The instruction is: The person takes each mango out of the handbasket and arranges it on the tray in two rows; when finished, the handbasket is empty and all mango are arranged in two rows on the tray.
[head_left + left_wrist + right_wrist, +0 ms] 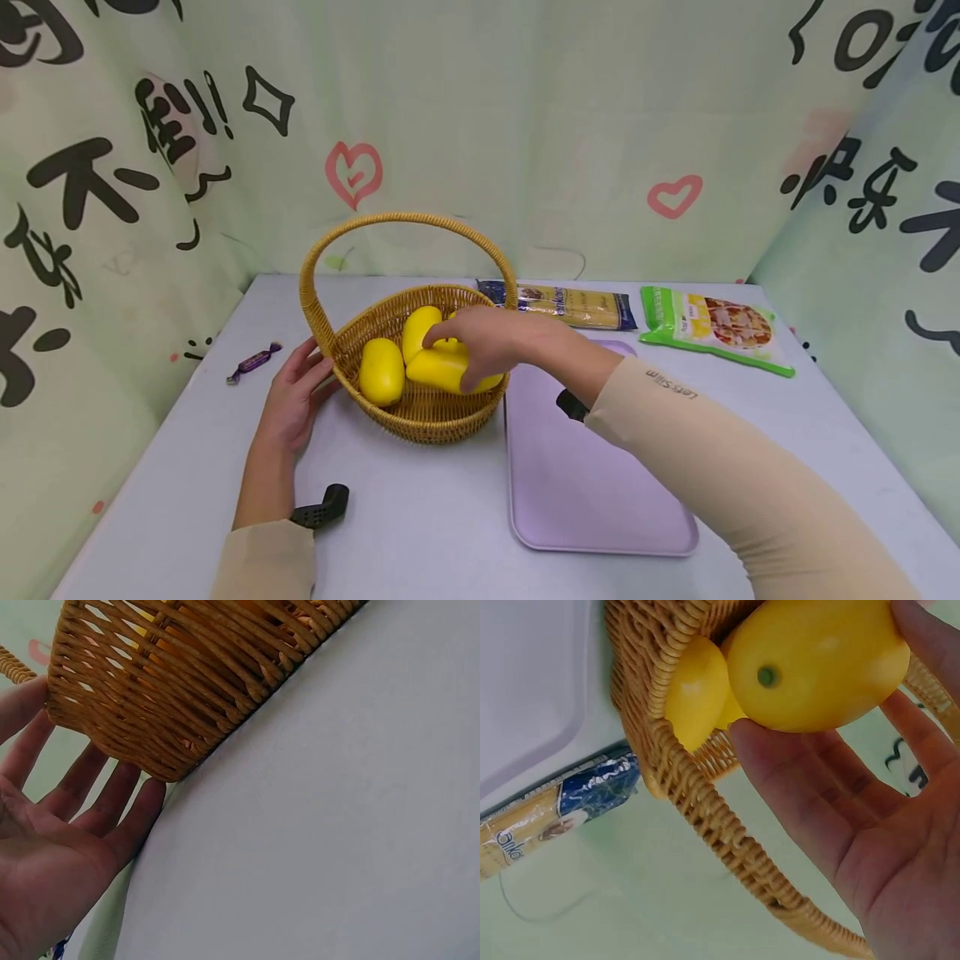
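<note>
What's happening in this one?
A person's right grip holds a yellow fruit at the wicker basket, beside other yellow fruits; whether it is lifted is unclear. Their left grip touches the basket's outer side. The purple tray lies beside the basket, with no fruit visible on it.

Positions bare left hand [294, 396] with fingers separated, nearly straight; arches bare right hand [483, 333] with thumb opposing fingers.
</note>
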Demonstrator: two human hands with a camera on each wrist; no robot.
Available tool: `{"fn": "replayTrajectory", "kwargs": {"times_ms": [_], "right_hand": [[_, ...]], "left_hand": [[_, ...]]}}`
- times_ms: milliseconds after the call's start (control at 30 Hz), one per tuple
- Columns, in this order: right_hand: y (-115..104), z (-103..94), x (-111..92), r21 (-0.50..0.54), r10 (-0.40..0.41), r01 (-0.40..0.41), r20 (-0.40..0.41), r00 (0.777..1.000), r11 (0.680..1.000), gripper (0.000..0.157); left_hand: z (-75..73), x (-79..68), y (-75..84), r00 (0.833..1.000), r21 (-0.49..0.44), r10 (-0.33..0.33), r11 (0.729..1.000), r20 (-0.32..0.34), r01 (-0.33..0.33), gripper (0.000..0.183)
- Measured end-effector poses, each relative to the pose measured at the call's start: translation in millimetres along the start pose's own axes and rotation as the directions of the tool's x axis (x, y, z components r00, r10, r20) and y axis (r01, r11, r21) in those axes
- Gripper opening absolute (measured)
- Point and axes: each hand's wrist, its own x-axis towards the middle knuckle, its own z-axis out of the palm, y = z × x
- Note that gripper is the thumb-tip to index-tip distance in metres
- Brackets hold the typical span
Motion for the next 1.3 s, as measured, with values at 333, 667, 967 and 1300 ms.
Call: {"fn": "replayTrajectory", "kwargs": {"times_ms": [333,667,967,1300], "right_hand": [[12.0,-15.3,-40.3,0.067,0.050,-0.044,-0.090,0.995,0.997,0.074],[38.7,-12.0,-90.6,0.191,-0.051,0.078,-0.144,0.988,0.979,0.069],[63.0,0.7,-105.7,0.240,0.028,0.004,-0.131,0.991,0.971,0.067],[111.7,39.7,-84.8,0.409,0.266,-0.222,-0.054,0.962,0.885,0.072]], "left_hand": [[-1.1,0.4,-0.6,1.000,-0.005,0.000,1.000,0.020,0.001,0.061],[0.6,0.2,-1.9,1.000,-0.016,-0.007,1.000,0.029,0.007,0.062],[-3.3,1.0,-1.5,1.000,-0.009,0.009,1.000,0.024,-0.009,0.062],[-0.8,0.1,-1.8,1.000,-0.031,-0.011,0.999,0.024,0.012,0.060]]}}
